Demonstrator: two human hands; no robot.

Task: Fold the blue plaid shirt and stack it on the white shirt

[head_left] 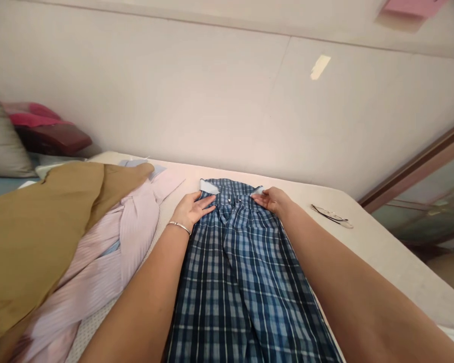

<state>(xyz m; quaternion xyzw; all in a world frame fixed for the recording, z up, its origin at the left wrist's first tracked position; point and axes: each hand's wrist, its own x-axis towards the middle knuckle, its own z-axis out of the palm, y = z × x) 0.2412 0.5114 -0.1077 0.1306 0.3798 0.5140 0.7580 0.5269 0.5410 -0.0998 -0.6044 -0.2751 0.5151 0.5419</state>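
Blue plaid pants (245,262) lie lengthwise in front of me, waistband at the far end. Small metal fasteners show at the middle of the waistband. My left hand (192,209), with a silver bangle on its wrist, rests at the left side of the waistband, fingers stretched over the front. At the opposite side, my right hand (275,201) has its fingers closed on the waistband edge. Pale lining shows at both waistband corners, and the back of the waistband rises a little behind them.
To the left, an olive-brown garment (56,217) overlaps a pale pink ribbed garment (136,232). A pair of glasses (331,217) lies right of my right hand. Beyond the bed (325,194) stands a wall (212,101); a grey cushion (2,141) is far left.
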